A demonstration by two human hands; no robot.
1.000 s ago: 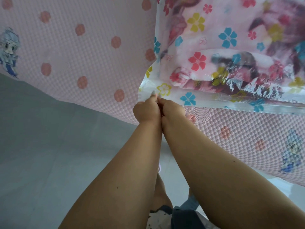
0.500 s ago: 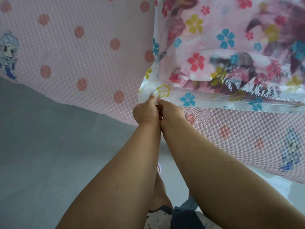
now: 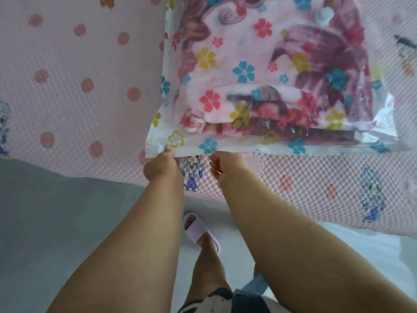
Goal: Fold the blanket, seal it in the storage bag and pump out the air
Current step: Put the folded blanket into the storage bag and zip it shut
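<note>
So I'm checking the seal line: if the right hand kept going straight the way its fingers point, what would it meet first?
The right hand points up and away, at the storage bag's near sealed edge; its fingers already pinch that strip. Beyond it comes the folded blanket inside, though depth is hard to judge.

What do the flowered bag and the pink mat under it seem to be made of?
The storage bag looks like thin glossy clear plastic film: the blanket shows through and its creases glint. The mat looks like matte embossed foam, judging by its even dimpled texture, though that is uncertain.
</note>
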